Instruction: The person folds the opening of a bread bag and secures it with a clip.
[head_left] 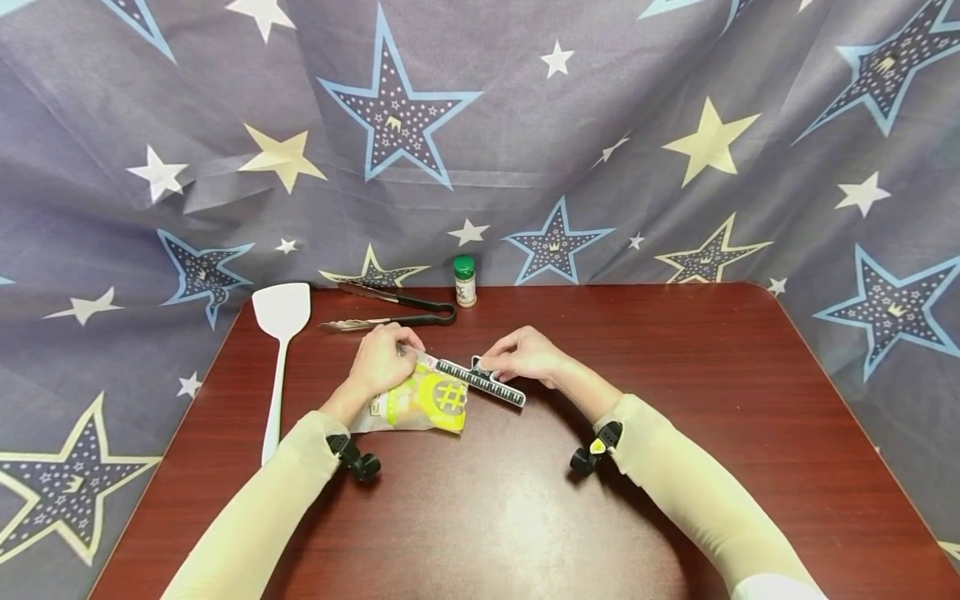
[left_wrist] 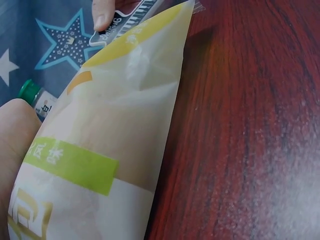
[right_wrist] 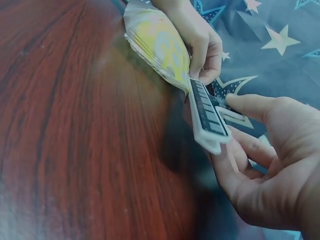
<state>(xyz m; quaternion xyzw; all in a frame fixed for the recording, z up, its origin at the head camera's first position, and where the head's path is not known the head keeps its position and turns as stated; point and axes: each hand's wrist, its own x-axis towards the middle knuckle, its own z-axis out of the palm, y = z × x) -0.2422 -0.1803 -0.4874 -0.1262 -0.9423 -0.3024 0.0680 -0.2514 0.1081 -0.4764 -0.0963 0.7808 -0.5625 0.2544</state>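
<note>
Directions refer to the head view, with the bag at the clock centre and 12 o'clock away from the person. The translucent plastic bag with yellow and lime-green printing (head_left: 416, 404) lies on the reddish-brown wood-grain desk (head_left: 750, 400). The left hand (head_left: 381, 360) grasps the bag at its upper edge. The right hand (head_left: 527, 354) pinches the lever of the black-and-white, keyboard-patterned long clip (head_left: 482, 382) between thumb and fingers. The clip sits at the bag's 2 o'clock edge; whether it clamps the film cannot be determined. Surrounding items: white flat-bladed spatula (head_left: 281, 312) at 10 o'clock; metal tongs with black handles (head_left: 423, 319) at 11 o'clock; green-capped shaker bottle (head_left: 465, 292) at 1 o'clock. A grey-blue, star-printed cloth (head_left: 517, 158) hangs beyond the desk at 12 o'clock.
</note>
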